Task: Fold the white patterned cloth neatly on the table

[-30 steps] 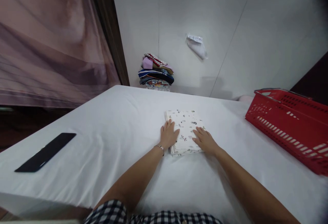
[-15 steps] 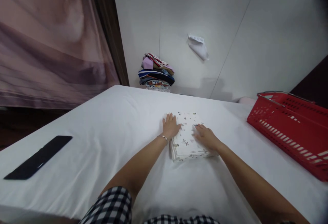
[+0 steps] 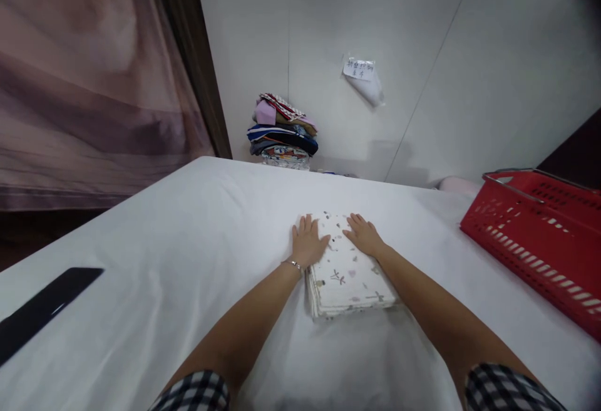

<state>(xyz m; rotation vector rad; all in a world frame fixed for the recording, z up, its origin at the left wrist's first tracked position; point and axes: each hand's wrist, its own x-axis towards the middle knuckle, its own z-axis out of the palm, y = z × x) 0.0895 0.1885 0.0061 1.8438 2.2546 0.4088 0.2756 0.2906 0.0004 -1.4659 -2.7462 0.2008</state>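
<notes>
A folded white cloth (image 3: 350, 276) with small printed motifs lies in front of me, its several layers showing along the near edge. My left hand (image 3: 308, 242) rests flat on its far left corner, fingers stretched away from me, a bracelet at the wrist. On the cloth's far right part lies my right hand (image 3: 364, 234), palm down with the fingers extended. Neither hand grasps anything. The cloth sits on a white-covered table (image 3: 197, 242).
A red plastic basket (image 3: 539, 235) with a metal handle stands at the right. At the far left is a flat black object (image 3: 47, 307). Folded clothes (image 3: 284, 129) are stacked beyond the far edge, near a wall with a paper note (image 3: 360, 69). A pinkish curtain (image 3: 94, 85) hangs at left.
My right hand has moved up and slightly left toward the cloth's far edge. My left hand stays on the left side. The view has shifted a little.
</notes>
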